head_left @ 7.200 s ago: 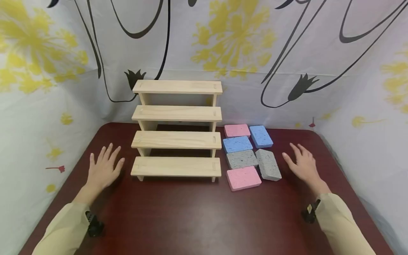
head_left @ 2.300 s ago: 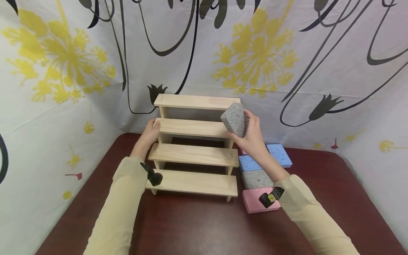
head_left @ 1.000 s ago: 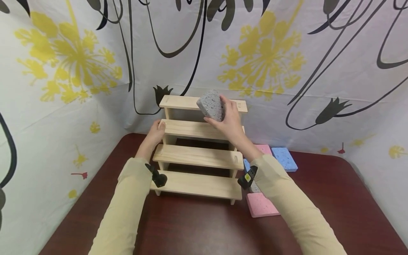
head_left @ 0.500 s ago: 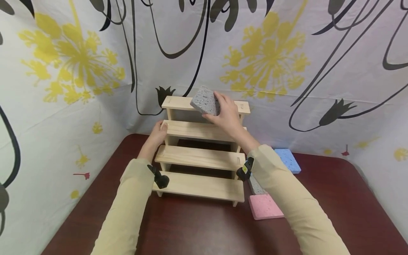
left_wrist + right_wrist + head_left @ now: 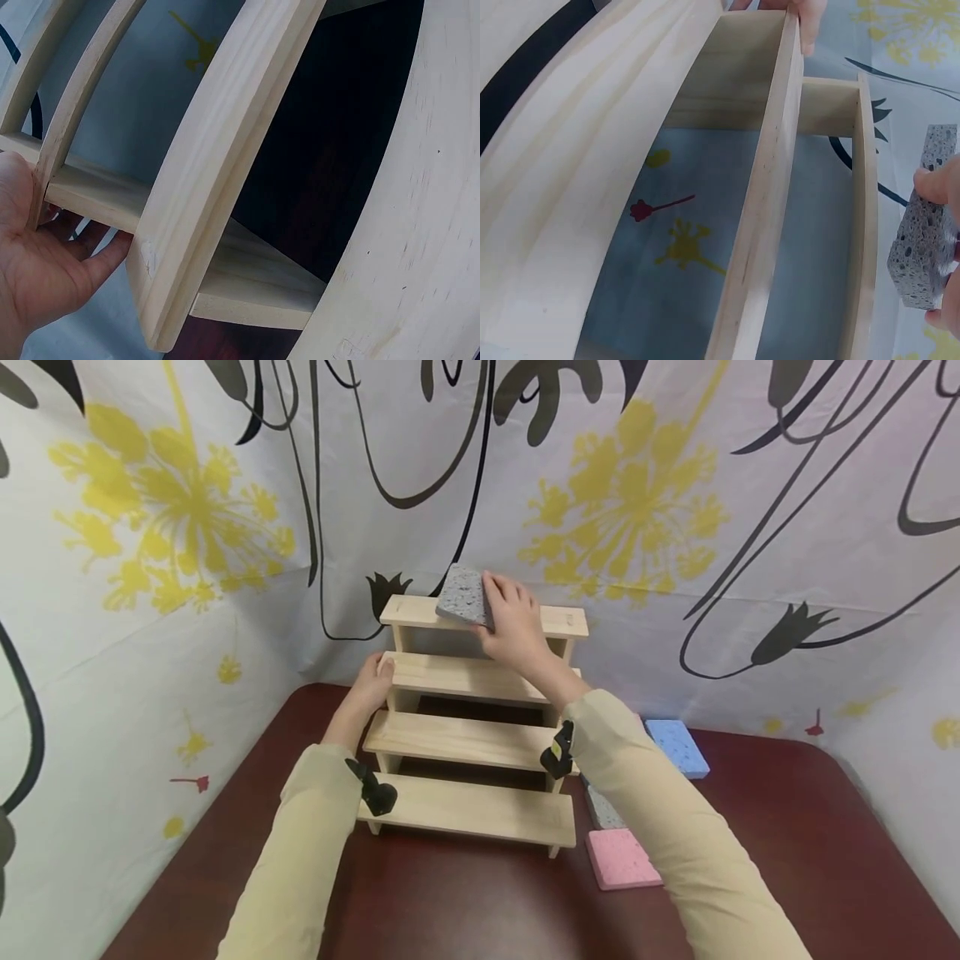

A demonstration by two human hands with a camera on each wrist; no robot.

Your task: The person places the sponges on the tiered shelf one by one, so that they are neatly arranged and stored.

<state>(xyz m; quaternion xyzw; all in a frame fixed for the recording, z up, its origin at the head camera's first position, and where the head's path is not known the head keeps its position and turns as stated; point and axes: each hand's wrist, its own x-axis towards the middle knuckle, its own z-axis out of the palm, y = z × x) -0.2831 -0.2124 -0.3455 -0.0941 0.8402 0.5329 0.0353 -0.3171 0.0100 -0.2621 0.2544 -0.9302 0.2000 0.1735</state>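
In the head view, my right hand [image 5: 513, 622] grips a grey porous pumice stone [image 5: 463, 597] at the top tier of a wooden step shelf [image 5: 468, 804]. Fingers and thumb pinch the stone [image 5: 922, 240] by its edges in the right wrist view, where it appears apart from the boards. Whether it touches the top board is hidden. My left hand [image 5: 369, 683] holds the left end of the second board from the top. In the left wrist view, the left hand [image 5: 52, 262] has its fingers beneath that board.
Right of the shelf, on the dark red table [image 5: 450, 910], lie a pink block [image 5: 621, 858], a grey block [image 5: 604, 810] and a blue block [image 5: 677, 747]. My right forearm partly covers this group. A patterned cloth [image 5: 337, 527] hangs close behind and at the sides.
From lying flat right of the shelf, the grey stone was picked up by my right hand and carried left to the top tier. My left hand moved from the table onto the shelf.
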